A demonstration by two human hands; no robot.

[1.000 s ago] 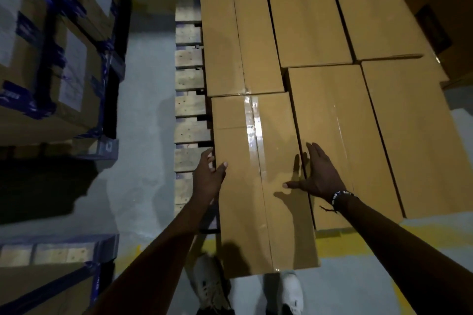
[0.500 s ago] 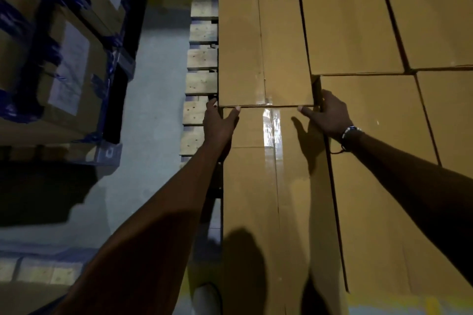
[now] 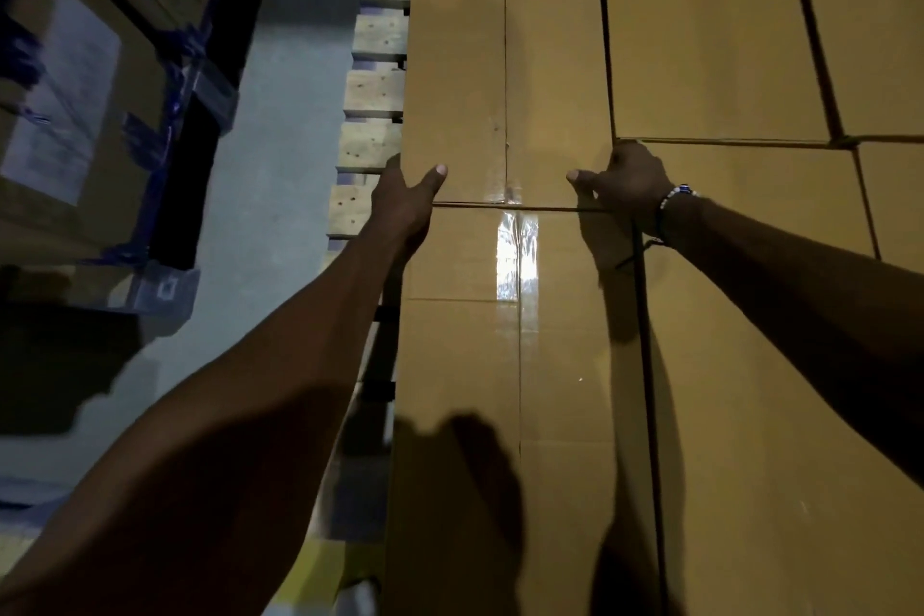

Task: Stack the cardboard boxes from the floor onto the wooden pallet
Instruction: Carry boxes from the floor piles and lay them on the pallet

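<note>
**Both hands at the near end of the far box**

The far cardboard box (image 3: 505, 65) is lying flat on the wooden pallet (image 3: 372, 90), at 12 o'clock from the near cardboard box (image 3: 505, 390), the two meeting end to end along a thin seam. The left hand (image 3: 400, 200) is gripping the far box's near left corner, thumb lying on the top face and fingers wrapping down the left side out of sight. The right hand (image 3: 627, 183) is gripping the near right corner, thumb stretching across the top and fingers curling into the gap beside the neighbouring boxes (image 3: 750, 40) at 3 o'clock. A beaded bracelet (image 3: 672, 203) is circling the right wrist. A strip of clear tape (image 3: 517, 255) is glinting on the near box, just at 6 o'clock from the seam. Pallet slat ends are showing at 9 o'clock from the boxes, beside the grey floor (image 3: 270, 165). Further toward 9 o'clock, blue racking (image 3: 190, 80) is holding labelled cartons (image 3: 65, 105).
</note>
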